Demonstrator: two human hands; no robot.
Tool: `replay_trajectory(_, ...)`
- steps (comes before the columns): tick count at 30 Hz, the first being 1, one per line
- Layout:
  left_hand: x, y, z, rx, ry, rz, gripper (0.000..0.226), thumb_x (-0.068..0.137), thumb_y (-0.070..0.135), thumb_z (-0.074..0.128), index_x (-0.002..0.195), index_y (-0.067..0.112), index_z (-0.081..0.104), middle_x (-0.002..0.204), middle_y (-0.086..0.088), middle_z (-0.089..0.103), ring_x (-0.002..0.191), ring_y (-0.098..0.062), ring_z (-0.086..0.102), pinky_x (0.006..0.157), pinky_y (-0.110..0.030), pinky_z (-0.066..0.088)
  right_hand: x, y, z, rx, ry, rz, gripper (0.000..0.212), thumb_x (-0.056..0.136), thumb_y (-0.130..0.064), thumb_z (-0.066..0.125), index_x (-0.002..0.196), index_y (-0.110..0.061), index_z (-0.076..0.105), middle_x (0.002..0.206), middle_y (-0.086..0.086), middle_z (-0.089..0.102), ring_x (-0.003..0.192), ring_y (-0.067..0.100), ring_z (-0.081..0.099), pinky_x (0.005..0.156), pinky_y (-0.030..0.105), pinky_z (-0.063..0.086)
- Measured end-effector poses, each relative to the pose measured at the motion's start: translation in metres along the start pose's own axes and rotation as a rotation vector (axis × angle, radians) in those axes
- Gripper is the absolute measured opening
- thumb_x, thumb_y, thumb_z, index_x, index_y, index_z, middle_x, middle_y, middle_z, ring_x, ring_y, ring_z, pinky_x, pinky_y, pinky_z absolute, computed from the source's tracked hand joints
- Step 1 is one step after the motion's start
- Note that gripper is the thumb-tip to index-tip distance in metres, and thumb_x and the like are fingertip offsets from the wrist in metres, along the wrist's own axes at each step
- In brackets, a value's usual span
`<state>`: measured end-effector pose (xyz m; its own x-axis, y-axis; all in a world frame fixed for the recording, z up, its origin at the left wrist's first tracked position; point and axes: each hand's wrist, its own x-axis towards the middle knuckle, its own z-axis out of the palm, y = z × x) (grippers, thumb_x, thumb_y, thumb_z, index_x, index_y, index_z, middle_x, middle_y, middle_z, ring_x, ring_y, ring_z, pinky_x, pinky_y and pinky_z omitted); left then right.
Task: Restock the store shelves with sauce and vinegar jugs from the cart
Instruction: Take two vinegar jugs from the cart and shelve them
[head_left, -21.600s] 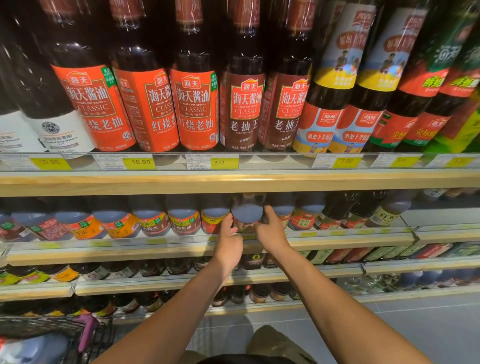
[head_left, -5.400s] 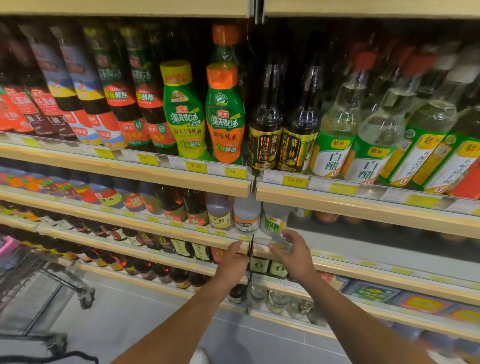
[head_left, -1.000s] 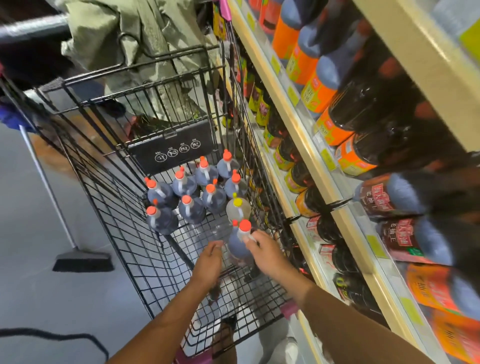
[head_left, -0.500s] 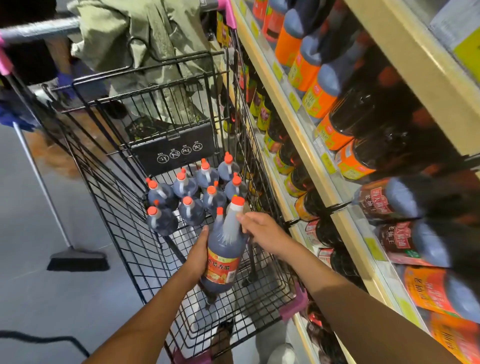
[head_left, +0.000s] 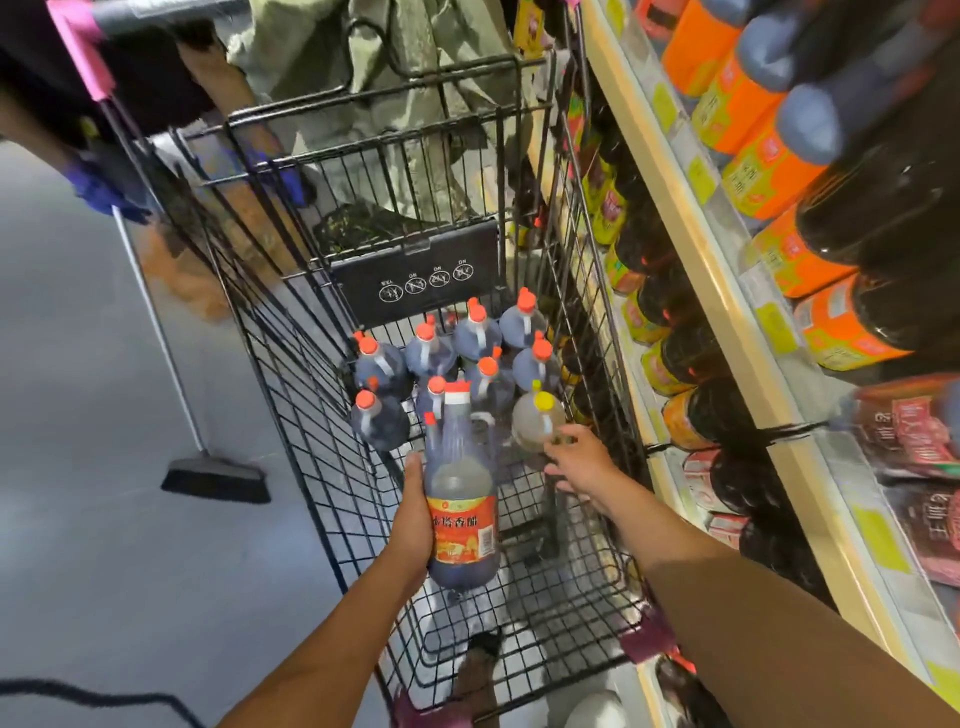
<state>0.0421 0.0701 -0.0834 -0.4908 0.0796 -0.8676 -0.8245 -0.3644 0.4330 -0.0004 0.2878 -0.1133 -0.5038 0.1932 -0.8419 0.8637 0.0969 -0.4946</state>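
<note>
Left hand (head_left: 413, 519) grips a dark jug (head_left: 460, 512), with the fingers curled round its body beside the red-orange label. The jug is upright, red-and-white cap on top, and held over the near end of the wire cart (head_left: 291, 374), clear of the basket floor.

Right hand (head_left: 576, 462) is inside the cart, fingers loosely spread and holding nothing. Its fingertips are at the shoulder of a pale jug (head_left: 537, 421) with a yellow cap. Cannot tell whether they touch it or are just short of it.

A cluster of dark orange-capped jugs (head_left: 431, 356) stands upright at the far end of the basket, packed together. The pale jug sits at the cluster's near right corner, against the cart's right wall.

Shelf (head_left: 685, 223) runs along the cart's right side, with yellow price tags on its edge. It holds rows of dark bottles (head_left: 769, 171) with orange labels, and there are more rows below.

An olive cloth (head_left: 415, 130) is bunched behind the cart's far end. A broom (head_left: 215, 475) stands on the grey floor to the left. A second person's blue-gloved hand (head_left: 101, 189) is at upper left.
</note>
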Motion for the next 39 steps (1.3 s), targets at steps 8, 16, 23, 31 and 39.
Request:
replay_trajectory(8, 0.004, -0.002, -0.014, 0.018, -0.041, 0.023, 0.073, 0.099, 0.067, 0.025, 0.117, 0.012, 0.070, 0.102, -0.020, 0.075, 0.080, -0.026, 0.073, 0.074, -0.036, 0.062, 0.025, 0.003, 0.012, 0.096, -0.082, 0.076, 0.013, 0.099, -0.016, 0.055, 0.103, -0.029, 0.054, 0.111, 0.001, 0.067, 0.086, 0.014, 0.070, 0.065, 0.029, 0.058)
replay_trajectory(16, 0.005, -0.005, -0.019, -0.080, 0.005, 0.046, 0.071, 0.097, 0.069, 0.029, 0.106, 0.014, 0.072, 0.088, -0.016, 0.076, 0.070, -0.025, 0.074, 0.061, -0.034, 0.063, -0.017, 0.048, -0.002, -0.063, -0.088, 0.040, 0.010, 0.098, -0.016, 0.060, 0.106, -0.023, 0.058, 0.106, 0.008, 0.069, 0.085, 0.021, 0.069, 0.079, 0.035, 0.052)
replay_trajectory(23, 0.007, -0.007, -0.017, -0.054, 0.047, 0.021, 0.074, 0.097, 0.070, 0.028, 0.111, 0.011, 0.069, 0.096, -0.019, 0.072, 0.078, -0.028, 0.070, 0.070, -0.037, 0.062, -0.041, 0.108, -0.004, -0.105, -0.058, 0.019, 0.021, 0.091, 0.005, 0.062, 0.092, -0.015, 0.056, 0.086, 0.011, 0.058, 0.061, 0.016, 0.052, 0.048, 0.021, 0.043)
replay_trajectory(31, 0.008, -0.012, -0.014, -0.025, 0.054, 0.023, 0.072, 0.098, 0.069, 0.029, 0.113, 0.010, 0.068, 0.092, -0.016, 0.073, 0.074, -0.026, 0.070, 0.068, -0.035, 0.061, -0.035, 0.133, 0.004, -0.389, 0.012, -0.047, 0.042, 0.082, -0.026, 0.077, 0.111, -0.020, 0.047, 0.094, 0.005, 0.068, 0.089, 0.029, 0.066, 0.081, 0.046, 0.056)
replay_trajectory(39, 0.012, -0.019, -0.023, 0.048, 0.018, 0.025, 0.073, 0.099, 0.068, 0.028, 0.114, 0.011, 0.071, 0.093, -0.020, 0.076, 0.074, -0.027, 0.075, 0.062, -0.034, 0.061, -0.031, 0.124, 0.004, -0.586, 0.252, -0.246, 0.113, 0.065, -0.054, 0.087, 0.154, -0.025, 0.024, 0.149, 0.002, 0.036, 0.132, 0.027, 0.046, 0.099, 0.047, 0.050)
